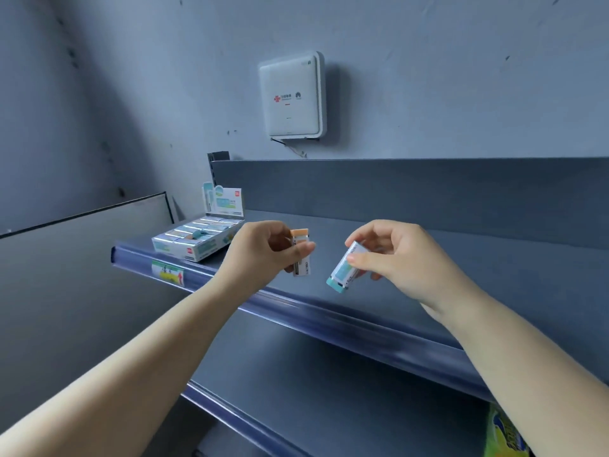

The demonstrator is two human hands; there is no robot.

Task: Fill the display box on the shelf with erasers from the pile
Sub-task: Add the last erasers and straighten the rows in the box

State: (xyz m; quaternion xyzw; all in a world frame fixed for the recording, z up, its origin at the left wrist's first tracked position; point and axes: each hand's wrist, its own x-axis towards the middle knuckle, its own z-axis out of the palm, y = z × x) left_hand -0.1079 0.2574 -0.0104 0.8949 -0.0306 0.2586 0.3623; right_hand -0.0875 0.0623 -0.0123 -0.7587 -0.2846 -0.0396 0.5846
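A: Left hand (263, 249)?
B: Its grip pinches an orange-tipped, paper-sleeved eraser (300, 252).
A: Right hand (395, 258)?
B: Grip holds a teal-tipped sleeved eraser (344, 268).
A: Display box?
B: White-and-teal cardboard display box (197, 240) at ten o'clock on the dark grey metal shelf (428, 258), holding erasers.

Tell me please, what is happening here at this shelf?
A person is stocking erasers. The left hand pinches an orange-tipped eraser, and the right hand holds a teal-tipped eraser. Both are held in the air above the shelf. The display box, further left on the shelf, already holds rows of erasers.
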